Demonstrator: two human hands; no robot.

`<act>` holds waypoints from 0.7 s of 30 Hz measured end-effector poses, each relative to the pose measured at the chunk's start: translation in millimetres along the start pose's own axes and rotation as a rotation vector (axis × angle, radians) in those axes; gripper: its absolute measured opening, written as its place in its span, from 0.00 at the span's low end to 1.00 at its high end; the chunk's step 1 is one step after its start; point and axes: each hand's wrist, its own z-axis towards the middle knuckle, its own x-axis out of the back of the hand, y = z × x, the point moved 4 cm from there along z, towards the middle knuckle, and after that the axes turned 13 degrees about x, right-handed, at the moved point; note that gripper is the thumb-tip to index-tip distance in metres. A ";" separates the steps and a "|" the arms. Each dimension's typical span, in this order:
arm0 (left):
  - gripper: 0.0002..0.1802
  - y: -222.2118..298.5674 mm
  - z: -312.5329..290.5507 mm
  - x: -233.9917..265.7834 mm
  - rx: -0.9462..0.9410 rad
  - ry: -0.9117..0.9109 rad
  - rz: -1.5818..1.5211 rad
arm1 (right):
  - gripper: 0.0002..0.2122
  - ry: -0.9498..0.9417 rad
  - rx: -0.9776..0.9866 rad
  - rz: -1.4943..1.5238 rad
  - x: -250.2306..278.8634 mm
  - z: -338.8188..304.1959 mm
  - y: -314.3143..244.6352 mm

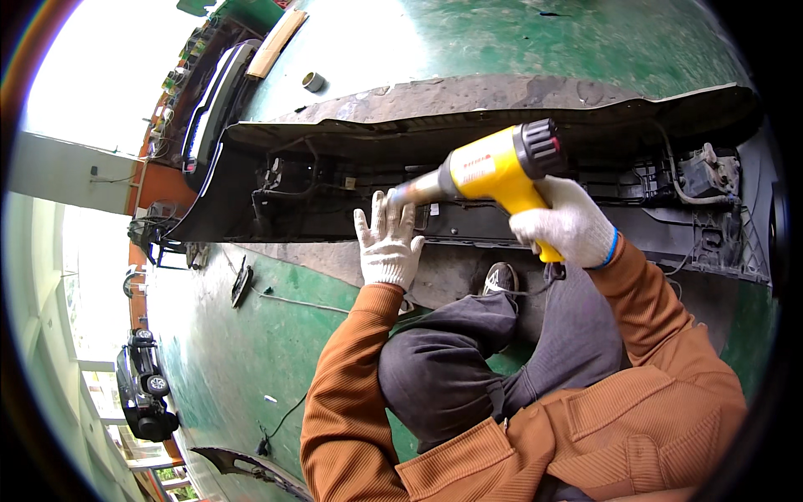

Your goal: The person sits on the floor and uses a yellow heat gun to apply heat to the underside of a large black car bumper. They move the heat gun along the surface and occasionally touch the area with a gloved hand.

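Note:
A yellow heat gun [489,167] with a black rear cap is gripped by its handle in my right hand [571,219], which wears a white knitted glove with a blue cuff edge. Its metal nozzle points left, over the near edge of a long black car bumper [335,224] lying with its inner side up. My left hand [389,241], gloved in white too, rests with fingers spread at that near edge. The nozzle tip is right by the left fingertips; whether they touch I cannot tell.
Wiring and a housing [709,174] sit inside the bumper, which lies on a grey mat [502,92]. A cable [301,303] runs across the green floor. Beyond are a tape roll [313,81], another bumper [219,100] and a black car [146,385]. A dark curved panel [242,465] lies lower left.

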 end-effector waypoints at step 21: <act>0.38 -72.9 4.4 -25.3 0.574 -0.005 -2.942 | 0.20 0.136 -0.097 0.277 32.1 -1.3 56.3</act>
